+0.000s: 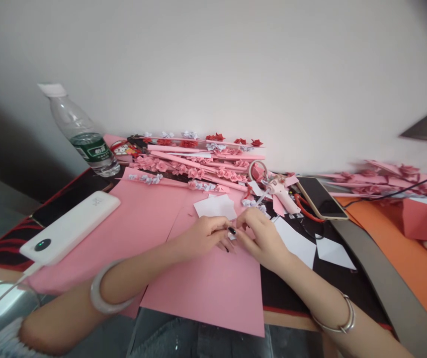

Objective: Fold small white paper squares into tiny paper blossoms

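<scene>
My left hand point(206, 234) and my right hand point(261, 237) meet above a pink sheet of paper point(213, 293). Their fingertips are pinched together around a small piece of white paper point(231, 236), mostly hidden by the fingers. Just beyond my left hand lie some white paper pieces point(215, 205). Behind my right hand rests a pale pink glue gun point(284, 195), among paper scraps. A white paper sheet point(295, 243) lies partly beneath my right wrist.
Pink paper strips with folded flowers point(198, 171) lie along the wall. At left stand a water bottle point(90, 134) and a white power bank point(71, 226) with a cable. To the right are a phone point(321, 198), orange paper point(403, 248) and more pink flower strips point(388, 179).
</scene>
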Motion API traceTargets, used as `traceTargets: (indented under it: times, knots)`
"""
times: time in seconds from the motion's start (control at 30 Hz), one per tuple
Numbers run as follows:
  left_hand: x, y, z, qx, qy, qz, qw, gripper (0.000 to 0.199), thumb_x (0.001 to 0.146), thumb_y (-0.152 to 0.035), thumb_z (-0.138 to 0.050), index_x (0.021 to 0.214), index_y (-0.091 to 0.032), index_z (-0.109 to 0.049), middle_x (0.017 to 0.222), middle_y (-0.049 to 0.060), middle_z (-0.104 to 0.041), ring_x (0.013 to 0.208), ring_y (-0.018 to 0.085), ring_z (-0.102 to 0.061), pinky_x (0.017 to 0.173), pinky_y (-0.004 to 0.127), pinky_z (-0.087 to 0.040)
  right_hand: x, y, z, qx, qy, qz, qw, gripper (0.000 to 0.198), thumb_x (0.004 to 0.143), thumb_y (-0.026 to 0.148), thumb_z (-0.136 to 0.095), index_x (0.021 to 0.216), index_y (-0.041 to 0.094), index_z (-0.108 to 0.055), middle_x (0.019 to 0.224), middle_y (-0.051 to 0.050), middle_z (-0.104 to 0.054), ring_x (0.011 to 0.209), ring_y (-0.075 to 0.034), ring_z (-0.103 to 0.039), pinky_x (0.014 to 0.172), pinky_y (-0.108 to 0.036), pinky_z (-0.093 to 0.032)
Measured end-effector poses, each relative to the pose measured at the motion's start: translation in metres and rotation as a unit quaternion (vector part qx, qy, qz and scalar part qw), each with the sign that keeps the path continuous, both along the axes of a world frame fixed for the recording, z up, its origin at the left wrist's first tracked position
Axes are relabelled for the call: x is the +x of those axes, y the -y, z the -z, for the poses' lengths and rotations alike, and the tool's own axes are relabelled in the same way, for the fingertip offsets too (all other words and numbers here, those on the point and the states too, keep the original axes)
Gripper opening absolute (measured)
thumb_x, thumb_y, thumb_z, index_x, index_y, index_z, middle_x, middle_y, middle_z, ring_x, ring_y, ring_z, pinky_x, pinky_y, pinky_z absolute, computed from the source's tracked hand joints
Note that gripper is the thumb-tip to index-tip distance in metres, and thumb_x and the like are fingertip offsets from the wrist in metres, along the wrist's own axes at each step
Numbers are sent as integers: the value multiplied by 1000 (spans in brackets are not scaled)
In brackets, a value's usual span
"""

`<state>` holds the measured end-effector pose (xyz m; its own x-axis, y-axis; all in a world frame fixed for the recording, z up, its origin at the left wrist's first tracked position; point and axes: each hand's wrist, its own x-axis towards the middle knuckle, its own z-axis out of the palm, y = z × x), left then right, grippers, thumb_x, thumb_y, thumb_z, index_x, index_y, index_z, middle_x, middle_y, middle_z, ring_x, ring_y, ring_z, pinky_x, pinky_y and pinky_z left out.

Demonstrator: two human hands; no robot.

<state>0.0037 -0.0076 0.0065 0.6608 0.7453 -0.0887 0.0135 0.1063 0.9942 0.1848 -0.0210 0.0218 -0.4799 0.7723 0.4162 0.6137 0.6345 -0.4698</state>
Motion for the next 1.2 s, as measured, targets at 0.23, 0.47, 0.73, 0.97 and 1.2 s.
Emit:
traceTargets:
  times: [0.23,0.47,0.73,0.97,1.2]
  knots:
    - [1,1,1,-27,16,35,999,12,85,-24,-48,81,-13,-53,68,2,-62,65,15,-65,67,33,-54,-2,-1,-2,-44,20,-62,997,22,88,13,-35,67,19,-38,63,1,-41,59,-13,-41,57,-24,-33]
    - [3,0,1,-66,57,40,995,16,80,-26,-58,75,-12,-54,64,0,-60,58,11,-61,62,26,-52,-2,0,4,-36,-5,-23,999,25,85,12,-38,62,20,-32,56,4,-34,50,-10,-34,49,-23,-27]
    - [-1,-7,3,-68,23,2,997,15,76,-24,-62,72,-10,-65,61,2,-65,56,12,-63,61,26,-54,-1,1,1,-81,-89,5,993,11,84,18,-48,93,18,-55,82,-4,-58,64,-12,-49,56,-24,-38]
    - [0,-5,5,-79,23,2,997,8,74,-16,-61,70,-11,-66,62,3,-68,57,14,-66,61,25,-55,-8,2,4,-153,-208,-6,966,8,78,14,-58,74,19,-62,99,-7,-61,88,-17,-59,60,-26,-44]
    - [-1,-5,-3,-140,17,10,990,12,72,-23,-67,72,-11,-64,64,3,-68,55,13,-65,58,25,-55,-3,3,1,-115,-181,-54,975,18,86,17,-48,71,17,-58,101,-9,-58,89,-17,-57,78,-33,-45]
